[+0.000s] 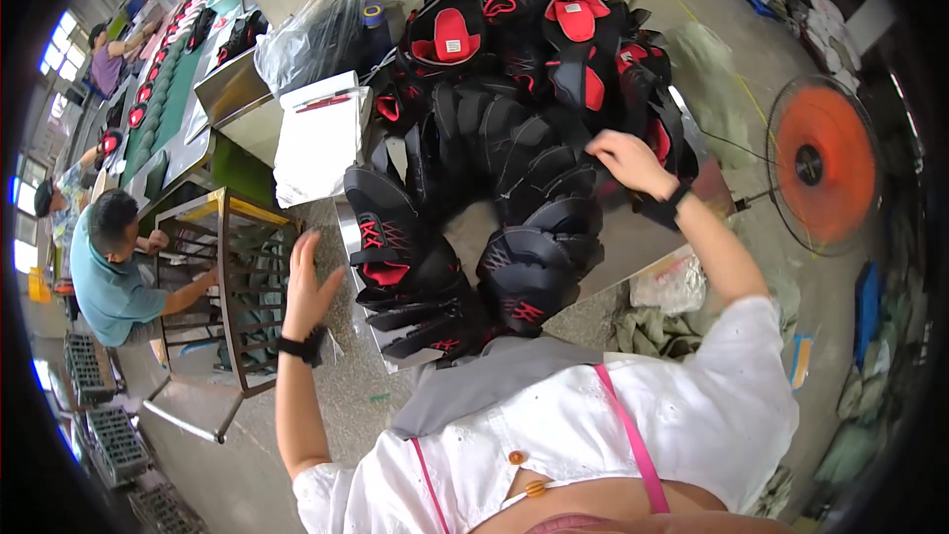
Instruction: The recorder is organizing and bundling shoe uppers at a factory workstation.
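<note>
Black shoe uppers (539, 247) with red linings and red lacing stand packed in a curved row on the table before me. My left hand (310, 287) is raised left of the row, its fingers apart and nothing in them. On the far right side, my right hand (633, 162) is at the edge of the uppers. Its fingers are bent and drawn together; whatever may lie between them is hidden. Farther back, a heap of black-and-red shoes (450, 35) lies on the table, several with red insides facing up.
A white paper stack (321, 143) with a red pen lies left of the uppers. A metal rack (229, 287) stands farther left, near a person in a teal shirt (117, 272). An orange fan (820, 166) is at the right. Shoes line a green conveyor (170, 119).
</note>
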A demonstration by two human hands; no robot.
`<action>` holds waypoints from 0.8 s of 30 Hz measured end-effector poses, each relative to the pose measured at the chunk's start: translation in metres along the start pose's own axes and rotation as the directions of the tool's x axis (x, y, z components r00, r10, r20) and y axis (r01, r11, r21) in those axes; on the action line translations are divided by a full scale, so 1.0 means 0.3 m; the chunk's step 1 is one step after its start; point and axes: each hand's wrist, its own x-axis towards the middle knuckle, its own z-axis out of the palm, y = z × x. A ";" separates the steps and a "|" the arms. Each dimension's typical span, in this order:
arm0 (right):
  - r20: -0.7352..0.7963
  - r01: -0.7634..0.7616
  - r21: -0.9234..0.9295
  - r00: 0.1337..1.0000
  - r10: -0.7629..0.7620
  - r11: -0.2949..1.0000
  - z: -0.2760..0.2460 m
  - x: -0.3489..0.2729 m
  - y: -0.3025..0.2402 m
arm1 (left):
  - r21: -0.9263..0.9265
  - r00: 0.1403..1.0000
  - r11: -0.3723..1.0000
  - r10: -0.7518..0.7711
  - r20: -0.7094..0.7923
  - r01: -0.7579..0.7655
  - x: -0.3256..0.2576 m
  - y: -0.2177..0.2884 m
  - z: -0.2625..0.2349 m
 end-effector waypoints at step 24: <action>-0.048 0.143 -0.334 0.985 -0.168 0.932 -0.163 0.095 0.028 | 0.689 0.888 0.562 0.313 0.336 -0.459 0.486 0.221 0.372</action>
